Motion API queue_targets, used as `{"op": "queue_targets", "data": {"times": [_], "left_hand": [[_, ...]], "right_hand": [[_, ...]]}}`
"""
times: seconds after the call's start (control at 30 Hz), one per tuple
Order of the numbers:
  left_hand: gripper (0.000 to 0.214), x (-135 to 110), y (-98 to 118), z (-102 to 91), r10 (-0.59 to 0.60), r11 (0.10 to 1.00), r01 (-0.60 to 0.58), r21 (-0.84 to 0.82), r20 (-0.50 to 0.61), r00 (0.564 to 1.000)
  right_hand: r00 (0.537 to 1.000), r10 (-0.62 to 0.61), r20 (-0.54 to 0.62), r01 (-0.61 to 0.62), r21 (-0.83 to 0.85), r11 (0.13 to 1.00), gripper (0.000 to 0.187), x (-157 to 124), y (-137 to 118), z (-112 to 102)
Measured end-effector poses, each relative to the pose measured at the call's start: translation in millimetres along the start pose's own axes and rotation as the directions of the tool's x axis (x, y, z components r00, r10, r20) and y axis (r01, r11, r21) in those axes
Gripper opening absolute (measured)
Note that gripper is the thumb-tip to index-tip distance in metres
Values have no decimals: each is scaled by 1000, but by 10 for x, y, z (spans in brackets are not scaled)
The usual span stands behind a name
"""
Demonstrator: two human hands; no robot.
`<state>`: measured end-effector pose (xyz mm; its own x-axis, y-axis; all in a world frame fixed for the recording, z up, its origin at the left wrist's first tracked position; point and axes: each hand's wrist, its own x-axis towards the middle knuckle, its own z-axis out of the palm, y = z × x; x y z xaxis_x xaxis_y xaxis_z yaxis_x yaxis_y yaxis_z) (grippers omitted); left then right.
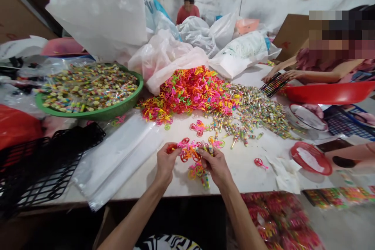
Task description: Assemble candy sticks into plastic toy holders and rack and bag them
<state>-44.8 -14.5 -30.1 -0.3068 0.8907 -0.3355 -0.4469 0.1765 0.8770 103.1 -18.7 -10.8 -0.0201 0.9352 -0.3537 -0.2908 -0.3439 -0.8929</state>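
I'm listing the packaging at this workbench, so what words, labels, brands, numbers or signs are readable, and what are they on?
None can be read in full or with certainty.
White sack: green print, too small and blurred.
Blue-and-white bag: part of some lettering, broken by folds, unreadable.
Cardboard box at right: red mark, too blurred to make out.
Small colourful tubes: too small to tell whether they bear writing.
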Motion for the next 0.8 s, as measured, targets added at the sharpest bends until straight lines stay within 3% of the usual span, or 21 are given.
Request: {"op": "queue_targets", "data": {"times": [0.2,0.33,0.5,0.57,0.7,0.8], "left_hand": [[17,112,52,-135,-132,990,135,-45,55,990],[20,178,112,-206,-144,987,148,-58,62,988],[40,304,121,-242,-196,966,231,-119,251,948],[39,347,106,-246,-206,959,250,-131,279,938],[44,378,109,-278,-65,986,103,-132,261,963],[36,366,154,-300,-17,1000,25,-17,365,931]], "right_hand": [[1000,2,-13,0,128,992,27,188,-3,-5],[998,48,33,-53,169,984,29,410,-15,86],[988,88,129,-118,240,964,27,644,-37,208],[978,144,154,-182,272,945,26,700,-61,269],[950,208,233,-274,304,912,25,700,-107,392],[930,240,279,-319,284,904,25,640,-114,466]]}}
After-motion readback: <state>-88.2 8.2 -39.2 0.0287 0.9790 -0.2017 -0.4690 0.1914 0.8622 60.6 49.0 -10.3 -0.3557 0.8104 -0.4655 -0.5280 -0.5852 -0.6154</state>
